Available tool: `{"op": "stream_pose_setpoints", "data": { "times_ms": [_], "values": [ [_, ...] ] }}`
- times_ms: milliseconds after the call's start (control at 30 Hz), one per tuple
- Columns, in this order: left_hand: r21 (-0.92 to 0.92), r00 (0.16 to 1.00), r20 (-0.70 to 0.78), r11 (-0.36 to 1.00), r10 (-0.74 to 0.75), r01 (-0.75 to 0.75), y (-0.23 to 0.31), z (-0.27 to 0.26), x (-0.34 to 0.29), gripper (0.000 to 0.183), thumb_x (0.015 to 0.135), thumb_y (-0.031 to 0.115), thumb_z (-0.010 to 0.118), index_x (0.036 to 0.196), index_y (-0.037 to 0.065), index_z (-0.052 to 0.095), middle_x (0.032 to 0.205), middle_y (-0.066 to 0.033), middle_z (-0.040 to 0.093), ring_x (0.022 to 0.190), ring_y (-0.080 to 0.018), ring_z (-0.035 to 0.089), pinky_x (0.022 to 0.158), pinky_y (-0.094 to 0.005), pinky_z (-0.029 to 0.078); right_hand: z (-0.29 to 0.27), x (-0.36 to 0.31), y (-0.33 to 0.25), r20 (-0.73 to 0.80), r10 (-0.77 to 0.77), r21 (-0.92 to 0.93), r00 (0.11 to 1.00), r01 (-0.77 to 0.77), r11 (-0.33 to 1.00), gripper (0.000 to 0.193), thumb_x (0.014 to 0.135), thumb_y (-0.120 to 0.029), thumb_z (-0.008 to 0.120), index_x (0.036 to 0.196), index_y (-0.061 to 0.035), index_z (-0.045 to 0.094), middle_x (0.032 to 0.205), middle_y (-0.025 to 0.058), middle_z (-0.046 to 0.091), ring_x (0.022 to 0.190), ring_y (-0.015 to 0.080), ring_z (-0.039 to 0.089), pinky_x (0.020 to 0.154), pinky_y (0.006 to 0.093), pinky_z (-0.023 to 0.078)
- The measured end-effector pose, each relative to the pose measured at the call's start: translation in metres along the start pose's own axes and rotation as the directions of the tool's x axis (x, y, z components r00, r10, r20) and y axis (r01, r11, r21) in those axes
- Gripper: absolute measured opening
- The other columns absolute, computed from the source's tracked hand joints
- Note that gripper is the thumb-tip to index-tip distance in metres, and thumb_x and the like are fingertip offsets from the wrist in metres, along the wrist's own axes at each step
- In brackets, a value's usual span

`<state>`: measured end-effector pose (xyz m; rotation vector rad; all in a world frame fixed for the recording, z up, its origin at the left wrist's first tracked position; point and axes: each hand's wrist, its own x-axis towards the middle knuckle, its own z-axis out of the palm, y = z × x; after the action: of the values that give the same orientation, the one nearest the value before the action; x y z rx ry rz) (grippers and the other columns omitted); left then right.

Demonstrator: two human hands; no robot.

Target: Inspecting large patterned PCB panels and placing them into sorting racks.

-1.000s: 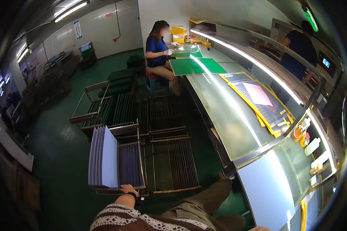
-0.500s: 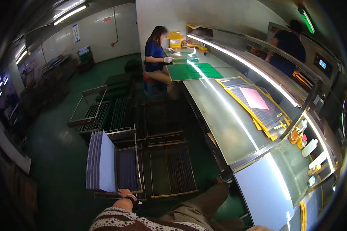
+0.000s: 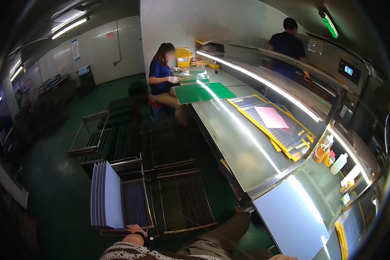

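Note:
Low at center-left, my left hand [image 3: 135, 229] rests at the near rail of a metal rack [image 3: 148, 190]. Its fingers look stretched out, beside the bottom edge of several white panels [image 3: 112, 197] standing upright in the rack. Darker thin panels [image 3: 135, 196] fill the rack's right part. Only a sliver of my right hand [image 3: 284, 257] shows at the lower edge, its fingers hidden. It is near a large white panel [image 3: 290, 212] lying flat on the lit bench [image 3: 229, 143].
More racks [image 3: 186, 199] stand on the green floor. Yellow-framed screens [image 3: 273, 123] with a pink sheet [image 3: 271, 117] lie on the bench. Bottles [image 3: 340, 164] line its right side. A gloved person [image 3: 160, 73] sits by a green panel [image 3: 203, 92]; another person [image 3: 288, 45] stands behind.
The whole view has shifted, so the bench and racks appear further left and slightly lower. My left hand stays at the rack. The person behind the bench now stands more upright.

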<state>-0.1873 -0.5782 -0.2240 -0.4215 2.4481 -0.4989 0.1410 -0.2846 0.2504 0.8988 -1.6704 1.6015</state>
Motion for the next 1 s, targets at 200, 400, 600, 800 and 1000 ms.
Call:
{"op": "stream_pose_setpoints", "data": {
  "times_ms": [200,400,600,800,1000],
  "values": [
    [-0.054,0.995,-0.087,0.998,-0.044,0.039,-0.009,0.037,0.051,0.083,0.06,0.039,0.08,0.127,0.006,0.044,0.14,-0.0156,0.033,0.129,-0.0263,0.033,0.099,-0.0402,0.036,0.006,-0.009,-0.003,0.061,-0.003,0.025,0.998,0.001,1.0,0.018,0.082,-0.016,0.052,0.068,-0.0042,0.055,0.069,0.0115,0.057,0.054,0.0248,0.054,0.047,0.0327,0.044],
    [-0.034,0.999,0.035,0.999,-0.018,0.019,-0.004,-0.005,-0.005,0.04,0.093,0.027,0.042,0.131,0.014,0.042,0.142,-0.0077,0.031,0.135,-0.0265,0.02,0.105,-0.0452,0.028,0.002,0.005,-0.006,0.204,0.166,-0.05,0.965,-0.159,0.986,0.035,0.085,-0.028,0.047,0.066,0.0013,0.053,0.065,0.0164,0.054,0.052,0.0301,0.054,0.047,0.04,0.044],
    [0.002,0.992,0.118,0.999,0.04,-0.041,-0.005,-0.025,-0.023,0.046,0.089,0.03,0.05,0.132,0.014,0.041,0.144,-0.0075,0.028,0.135,-0.0264,0.02,0.105,-0.0445,0.028,-0.001,0.006,-0.001,0.233,0.129,0.049,0.964,-0.144,0.988,0.043,0.088,-0.031,0.042,0.065,0.0029,0.051,0.064,0.0178,0.053,0.051,0.0306,0.053,0.047,0.0418,0.043],
    [-0.064,0.995,0.046,0.994,-0.091,0.094,-0.007,0.022,0.04,0.038,0.095,0.026,0.037,0.13,0.015,0.044,0.143,-0.0045,0.031,0.135,-0.0255,0.021,0.104,-0.0451,0.029,0.001,0.009,-0.005,0.289,0.137,0.032,0.947,-0.153,0.988,0.04,0.089,-0.028,0.044,0.065,0.0027,0.051,0.066,0.0176,0.053,0.054,0.0317,0.054,0.049,0.0418,0.044],
    [-0.047,1.0,0.004,0.999,-0.006,0.006,0.004,0.026,0.047,0.039,0.087,0.03,0.044,0.123,0.015,0.052,0.134,-0.0084,0.042,0.126,-0.0279,0.034,0.097,-0.0466,0.033,-0.004,-0.014,-0.01,0.253,0.201,-0.113,0.946,-0.178,0.978,0.028,0.084,-0.018,0.054,0.066,0.0033,0.053,0.069,0.0172,0.057,0.057,0.031,0.057,0.051,0.0394,0.046]
  ]
}}
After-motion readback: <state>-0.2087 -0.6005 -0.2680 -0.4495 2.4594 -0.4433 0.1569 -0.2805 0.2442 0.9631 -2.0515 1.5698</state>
